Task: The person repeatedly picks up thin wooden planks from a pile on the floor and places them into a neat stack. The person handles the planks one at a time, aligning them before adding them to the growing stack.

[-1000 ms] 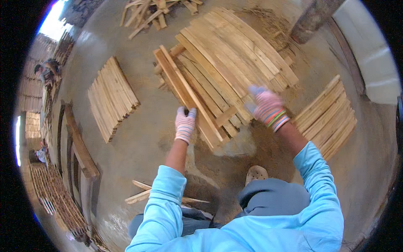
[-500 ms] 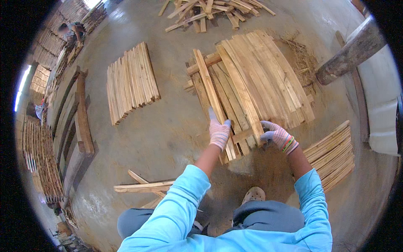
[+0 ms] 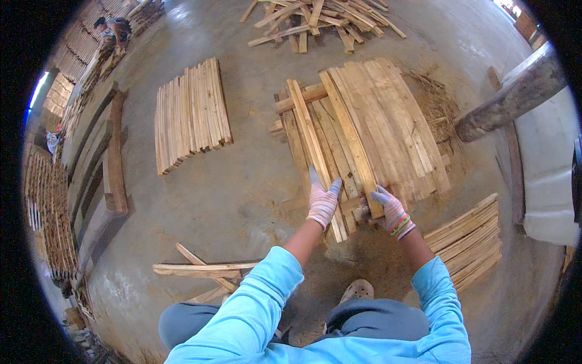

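My left hand (image 3: 324, 199), in a striped knit glove, is closed round a pair of narrow wooden strips (image 3: 306, 124) near their close end. Its thumb lies on the right side and the forefinger stretches along the wood. My right hand (image 3: 393, 212), gloved likewise with a colored band at the wrist, grips the near end of a wooden plank (image 3: 350, 136) from its right side. Some of its fingers are hidden beneath the plank. Under and between these pieces lie more boards, resting on a wooden crosspiece (image 3: 303, 99). A row of flat boards (image 3: 388, 115) adjoins the plank on the right.
Bundled slats (image 3: 193, 115) lie on the floor at left, another stack (image 3: 467, 242) at right. Loose strips (image 3: 206, 270) cross near my left knee. Beyond is a jumbled wood pile (image 3: 321, 21). A thick post (image 3: 512, 91) leans at right; a person (image 3: 114, 33) crouches far left.
The view has shifted slightly. My hands have come a little closer together, and my right hand's grip on the plank's near end has changed. The strips remain in my left hand.
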Motion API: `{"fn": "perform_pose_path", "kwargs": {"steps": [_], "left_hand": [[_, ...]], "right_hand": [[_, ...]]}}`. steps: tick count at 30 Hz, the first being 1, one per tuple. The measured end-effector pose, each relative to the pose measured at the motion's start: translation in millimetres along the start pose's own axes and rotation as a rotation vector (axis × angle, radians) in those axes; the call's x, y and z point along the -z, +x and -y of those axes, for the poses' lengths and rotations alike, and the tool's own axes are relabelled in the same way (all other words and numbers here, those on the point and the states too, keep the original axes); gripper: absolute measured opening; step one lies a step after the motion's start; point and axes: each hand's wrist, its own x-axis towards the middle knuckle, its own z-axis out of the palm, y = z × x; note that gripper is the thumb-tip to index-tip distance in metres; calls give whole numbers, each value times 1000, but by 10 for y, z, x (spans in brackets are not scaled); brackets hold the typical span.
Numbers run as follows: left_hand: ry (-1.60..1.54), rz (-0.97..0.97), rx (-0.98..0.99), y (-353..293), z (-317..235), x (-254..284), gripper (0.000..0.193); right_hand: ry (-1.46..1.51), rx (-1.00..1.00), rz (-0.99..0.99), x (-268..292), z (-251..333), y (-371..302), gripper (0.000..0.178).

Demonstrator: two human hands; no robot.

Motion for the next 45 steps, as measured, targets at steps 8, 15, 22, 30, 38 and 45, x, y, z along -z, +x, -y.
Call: {"fn": "perform_pose_path", "kwargs": {"steps": [8, 15, 22, 30, 38, 45], "left_hand": [[-84, 67, 100, -60, -135, -13, 85], [-134, 81, 134, -62, -135, -8, 94], [71, 87, 110, -21, -25, -8, 103], [-31, 144, 195, 43, -65, 16, 110], [-156, 100, 126, 41, -170, 51, 102], [-263, 134, 226, 178, -191, 56, 106]], "right_hand": [[-294, 144, -53, -155, -107, 23, 39], [-1684, 415, -78, -535, 114, -95, 47], [-1774, 365, -565, -71, 613, 437, 50], [-741, 104, -110, 331, 761, 326, 52], [-1206, 356, -98, -311, 226, 112, 24], [-1698, 608, -458, -327, 47, -256, 32]]}}
